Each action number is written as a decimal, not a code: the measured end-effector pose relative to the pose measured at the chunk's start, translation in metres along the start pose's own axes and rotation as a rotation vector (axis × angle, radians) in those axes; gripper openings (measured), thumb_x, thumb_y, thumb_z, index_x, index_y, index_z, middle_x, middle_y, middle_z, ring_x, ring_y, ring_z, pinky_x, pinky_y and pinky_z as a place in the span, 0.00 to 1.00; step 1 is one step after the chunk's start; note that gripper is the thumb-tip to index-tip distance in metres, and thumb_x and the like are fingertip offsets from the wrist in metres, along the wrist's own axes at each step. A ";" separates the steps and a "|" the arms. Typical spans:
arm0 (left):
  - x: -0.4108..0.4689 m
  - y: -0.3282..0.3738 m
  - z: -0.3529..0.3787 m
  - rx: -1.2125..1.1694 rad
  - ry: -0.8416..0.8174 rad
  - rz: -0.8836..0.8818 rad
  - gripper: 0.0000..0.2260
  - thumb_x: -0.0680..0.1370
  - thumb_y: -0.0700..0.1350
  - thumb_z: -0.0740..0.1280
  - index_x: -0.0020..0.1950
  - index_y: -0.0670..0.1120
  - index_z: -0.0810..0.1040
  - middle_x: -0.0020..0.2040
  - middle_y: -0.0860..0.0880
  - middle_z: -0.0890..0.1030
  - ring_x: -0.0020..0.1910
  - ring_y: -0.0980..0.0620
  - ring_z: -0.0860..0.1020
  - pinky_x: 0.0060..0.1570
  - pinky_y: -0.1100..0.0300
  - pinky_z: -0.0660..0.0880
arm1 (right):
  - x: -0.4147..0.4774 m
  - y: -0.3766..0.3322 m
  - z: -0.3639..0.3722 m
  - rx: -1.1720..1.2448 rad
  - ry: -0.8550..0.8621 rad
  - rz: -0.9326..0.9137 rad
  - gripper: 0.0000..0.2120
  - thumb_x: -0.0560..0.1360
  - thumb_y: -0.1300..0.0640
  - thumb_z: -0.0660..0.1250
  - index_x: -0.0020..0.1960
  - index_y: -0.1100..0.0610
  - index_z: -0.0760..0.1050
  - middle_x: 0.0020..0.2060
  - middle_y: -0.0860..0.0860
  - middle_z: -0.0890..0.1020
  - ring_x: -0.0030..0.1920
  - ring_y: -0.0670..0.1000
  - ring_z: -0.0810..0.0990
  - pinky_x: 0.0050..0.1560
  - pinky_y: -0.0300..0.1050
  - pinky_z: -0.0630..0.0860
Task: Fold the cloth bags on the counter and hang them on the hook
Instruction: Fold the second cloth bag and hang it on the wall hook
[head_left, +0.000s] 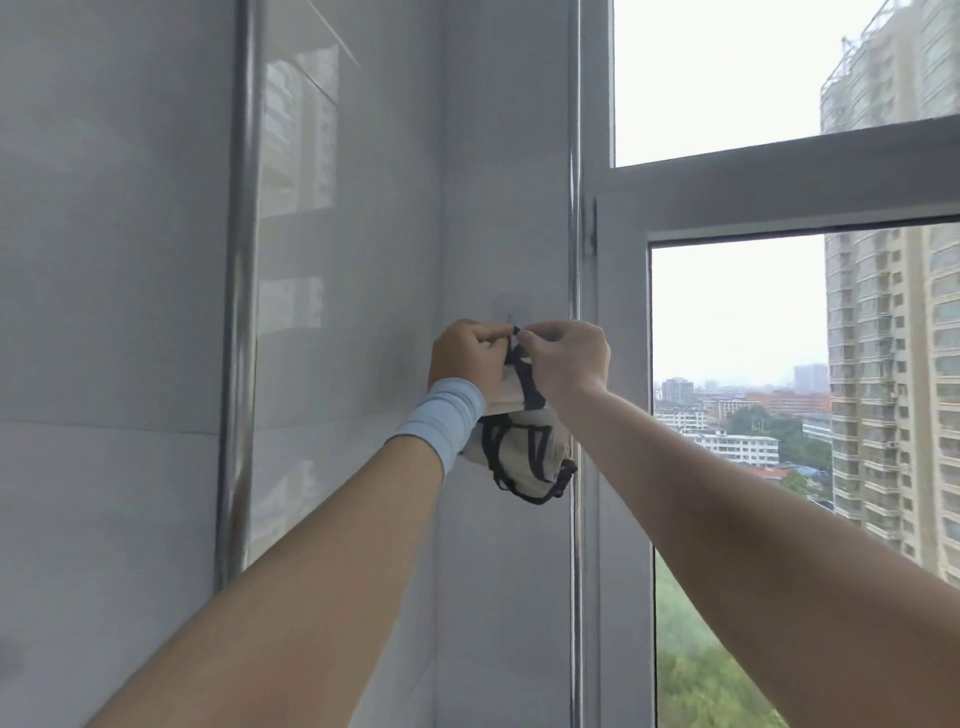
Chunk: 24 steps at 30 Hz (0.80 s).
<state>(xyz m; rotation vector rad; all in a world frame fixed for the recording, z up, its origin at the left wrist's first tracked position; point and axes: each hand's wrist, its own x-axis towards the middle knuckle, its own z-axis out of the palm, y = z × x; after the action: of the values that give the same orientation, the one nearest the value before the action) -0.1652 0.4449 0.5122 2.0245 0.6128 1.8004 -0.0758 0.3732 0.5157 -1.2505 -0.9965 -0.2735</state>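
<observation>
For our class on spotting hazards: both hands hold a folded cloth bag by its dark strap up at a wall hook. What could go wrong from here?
1. The hook is small and almost hidden behind the hands, so the strap may miss it and the cloth bag could drop.
2. The bundle hangs loosely below the left hand and right hand; loose strap loops might let it unfold once released.

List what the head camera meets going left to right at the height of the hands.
Tiled wall → vertical metal pipe → left hand → dark strap of the folded cloth bag, pinched by both hands → right hand → window frame → tall apartment building outside.
</observation>
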 end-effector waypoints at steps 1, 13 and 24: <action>0.005 -0.001 0.002 -0.001 -0.013 -0.012 0.08 0.77 0.42 0.67 0.51 0.49 0.86 0.52 0.50 0.84 0.51 0.50 0.81 0.55 0.56 0.78 | 0.005 0.000 0.003 -0.007 0.001 0.008 0.04 0.74 0.56 0.71 0.45 0.52 0.86 0.37 0.43 0.83 0.40 0.43 0.81 0.41 0.36 0.76; 0.032 -0.040 0.022 -0.051 -0.102 -0.130 0.10 0.77 0.44 0.65 0.52 0.52 0.85 0.50 0.53 0.85 0.50 0.51 0.81 0.56 0.58 0.77 | 0.034 0.014 0.029 -0.287 -0.081 -0.068 0.09 0.75 0.56 0.68 0.38 0.49 0.82 0.32 0.42 0.78 0.34 0.44 0.76 0.29 0.36 0.67; -0.002 -0.057 0.009 0.142 -0.177 -0.029 0.13 0.80 0.48 0.58 0.48 0.46 0.81 0.45 0.49 0.82 0.46 0.48 0.78 0.45 0.58 0.73 | -0.009 0.046 0.012 -0.354 -0.150 -0.263 0.15 0.81 0.57 0.59 0.41 0.61 0.79 0.35 0.52 0.80 0.37 0.53 0.75 0.37 0.45 0.66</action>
<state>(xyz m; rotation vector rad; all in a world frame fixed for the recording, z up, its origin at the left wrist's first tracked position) -0.1612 0.4917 0.4788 2.2264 0.7293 1.5790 -0.0555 0.3970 0.4784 -1.4739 -1.2828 -0.5873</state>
